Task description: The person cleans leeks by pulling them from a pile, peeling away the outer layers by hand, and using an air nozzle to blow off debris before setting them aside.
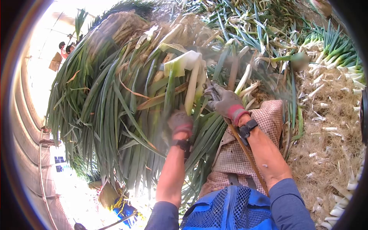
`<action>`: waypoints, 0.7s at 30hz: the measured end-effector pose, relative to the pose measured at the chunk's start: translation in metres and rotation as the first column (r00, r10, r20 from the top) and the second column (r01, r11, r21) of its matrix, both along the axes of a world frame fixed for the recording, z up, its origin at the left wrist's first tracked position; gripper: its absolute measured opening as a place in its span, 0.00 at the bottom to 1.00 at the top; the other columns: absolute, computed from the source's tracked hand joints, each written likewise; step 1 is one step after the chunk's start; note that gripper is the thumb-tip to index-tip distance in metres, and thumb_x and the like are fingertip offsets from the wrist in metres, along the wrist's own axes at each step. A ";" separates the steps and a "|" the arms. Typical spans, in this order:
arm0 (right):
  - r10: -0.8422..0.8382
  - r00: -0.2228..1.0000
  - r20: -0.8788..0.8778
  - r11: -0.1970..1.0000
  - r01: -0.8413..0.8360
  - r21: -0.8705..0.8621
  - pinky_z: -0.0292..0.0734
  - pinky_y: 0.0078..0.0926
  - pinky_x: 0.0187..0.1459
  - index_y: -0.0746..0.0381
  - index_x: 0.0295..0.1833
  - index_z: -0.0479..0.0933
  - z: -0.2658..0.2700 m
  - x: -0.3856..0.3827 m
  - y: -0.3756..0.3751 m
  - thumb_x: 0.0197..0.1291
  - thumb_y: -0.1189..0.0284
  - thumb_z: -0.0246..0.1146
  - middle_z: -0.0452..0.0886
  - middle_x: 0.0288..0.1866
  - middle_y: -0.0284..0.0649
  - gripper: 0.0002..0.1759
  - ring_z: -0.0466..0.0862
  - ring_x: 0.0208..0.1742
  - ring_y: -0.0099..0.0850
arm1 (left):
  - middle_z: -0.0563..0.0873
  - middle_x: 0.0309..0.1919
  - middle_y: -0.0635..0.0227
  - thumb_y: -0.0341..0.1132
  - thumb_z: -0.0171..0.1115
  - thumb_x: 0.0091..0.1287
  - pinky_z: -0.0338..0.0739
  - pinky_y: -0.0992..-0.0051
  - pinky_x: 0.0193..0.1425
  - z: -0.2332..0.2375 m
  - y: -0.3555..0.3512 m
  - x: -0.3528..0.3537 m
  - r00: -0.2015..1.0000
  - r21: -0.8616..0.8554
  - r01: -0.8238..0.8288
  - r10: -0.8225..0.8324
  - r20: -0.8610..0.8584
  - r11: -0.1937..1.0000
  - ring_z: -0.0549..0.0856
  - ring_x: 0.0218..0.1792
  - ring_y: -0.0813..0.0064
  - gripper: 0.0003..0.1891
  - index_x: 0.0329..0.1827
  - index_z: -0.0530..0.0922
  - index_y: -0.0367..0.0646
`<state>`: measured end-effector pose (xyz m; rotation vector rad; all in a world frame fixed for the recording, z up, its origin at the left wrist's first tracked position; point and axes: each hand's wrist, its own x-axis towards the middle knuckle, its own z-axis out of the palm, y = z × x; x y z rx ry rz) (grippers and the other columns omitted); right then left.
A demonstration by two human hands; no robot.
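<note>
My left hand point(180, 122), in a grey and red glove, is closed around a long green onion point(191, 90) and holds it white end up. Loose pale outer skin point(182, 63) flaps out from its top, blurred. Close by on the right, my right hand point(227, 102), gloved alike, is wrapped around an air gun point(210, 91). The gun's thin metal nozzle points up beside the onion's white stem. A brown hose point(249, 158) runs down from below that hand, across my lap.
A big heap of untrimmed green onions point(103, 84) fills the left. Stripped leaves point(253, 23) litter the back. At right lie cut roots point(322, 115) and a row of cleaned onions point(341, 53). A checked cloth point(230, 165) covers my legs. People point(67, 49) are far off at upper left.
</note>
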<state>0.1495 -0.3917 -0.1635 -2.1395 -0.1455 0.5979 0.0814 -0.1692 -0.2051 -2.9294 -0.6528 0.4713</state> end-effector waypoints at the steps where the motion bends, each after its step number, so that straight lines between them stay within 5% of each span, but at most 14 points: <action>1: 0.017 1.000 -0.008 1.000 -0.017 0.013 0.81 0.44 0.65 0.47 0.86 0.70 -0.001 -0.003 -0.004 0.61 0.51 0.73 0.91 0.60 0.52 0.47 0.90 0.61 0.51 | 0.90 0.58 0.58 0.52 0.73 0.67 0.87 0.50 0.59 0.000 0.001 -0.003 1.000 -0.016 -0.006 0.006 0.003 1.000 0.92 0.56 0.50 0.30 0.70 0.80 0.51; 4: 0.066 0.997 -0.038 0.997 -0.064 0.040 0.80 0.39 0.65 0.47 0.88 0.68 0.004 -0.024 -0.018 0.61 0.48 0.75 0.91 0.58 0.51 0.50 0.90 0.60 0.46 | 0.94 0.54 0.57 0.51 0.76 0.62 0.87 0.54 0.60 0.014 0.005 -0.003 0.996 -0.159 -0.052 0.041 -0.074 0.986 0.93 0.55 0.52 0.28 0.62 0.86 0.48; 10: 0.214 0.961 -0.177 0.970 -0.187 0.158 0.80 0.38 0.66 0.44 0.88 0.68 0.023 -0.077 -0.059 0.62 0.52 0.75 0.92 0.55 0.50 0.48 0.91 0.60 0.46 | 0.96 0.46 0.54 0.49 0.79 0.57 0.87 0.58 0.56 0.026 0.016 -0.021 0.992 -0.293 -0.036 0.070 0.108 0.956 0.94 0.51 0.53 0.25 0.51 0.91 0.40; 12: 0.178 0.984 -0.011 0.958 -0.170 0.231 0.79 0.37 0.68 0.44 0.88 0.68 -0.001 -0.099 -0.068 0.62 0.54 0.77 0.91 0.61 0.50 0.49 0.90 0.63 0.45 | 0.96 0.46 0.53 0.44 0.84 0.55 0.87 0.61 0.57 0.034 0.020 -0.026 0.987 -0.417 -0.035 0.096 0.127 0.908 0.95 0.49 0.56 0.29 0.55 0.89 0.33; 17: 0.192 0.981 0.007 0.941 -0.186 0.283 0.77 0.39 0.72 0.49 0.87 0.69 0.017 -0.125 -0.081 0.61 0.54 0.77 0.87 0.70 0.51 0.49 0.88 0.68 0.48 | 0.95 0.41 0.64 0.27 0.82 0.58 0.87 0.73 0.46 0.055 0.045 -0.029 0.958 -0.822 -0.126 0.284 0.044 0.555 0.91 0.39 0.77 0.22 0.56 0.89 0.31; 21: 0.165 0.986 -0.012 0.920 -0.150 0.363 0.78 0.40 0.71 0.51 0.87 0.69 0.023 -0.126 -0.078 0.61 0.54 0.77 0.85 0.70 0.56 0.49 0.88 0.67 0.49 | 0.94 0.41 0.66 0.28 0.82 0.58 0.87 0.73 0.45 0.116 0.041 -0.009 0.973 -0.888 -0.054 0.225 0.057 0.457 0.91 0.37 0.77 0.22 0.56 0.89 0.32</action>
